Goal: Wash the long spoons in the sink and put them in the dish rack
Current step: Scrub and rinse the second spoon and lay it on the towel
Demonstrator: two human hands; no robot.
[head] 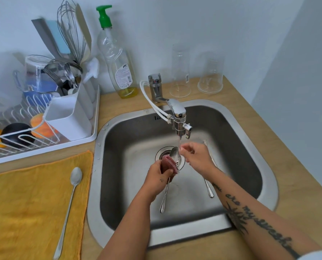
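Sink [269,184], centre of frame, set into a wooden bench [297,166]. Tap [177,109] is running; a thin stream of water [179,142] falls toward the drain.

Left hand [159,177]: fingers curled tight round a red mesh scrubber [168,163], which is folded over the neck of the held spoon [174,153]. The spoon's bowl sticks up just beside the stream and its long handle hangs out below the hand, over the sink floor.

Right hand [197,156]: fingers curled, thumb and forefinger drawn close together in the water, just beside the bowl. Cannot tell whether they pinch the spoon or only meet at the stream.

Second spoon [209,192] lies on the sink floor, right of the drain, partly hidden under the right hand and wrist.

Third spoon [70,203] lies on a yellow cloth [25,203] on the bench, lower left, bowl pointing away from the person.

Dish rack [44,150], upper left, just beyond the cloth. Its white cutlery holder [68,117] stands at the near right corner; behind it are a whisk [70,34] and other utensils.

Soap bottle [119,72] with a green pump stands between rack and tap. Two upturned glasses [180,72] stand by the wall, upper right of the tap.
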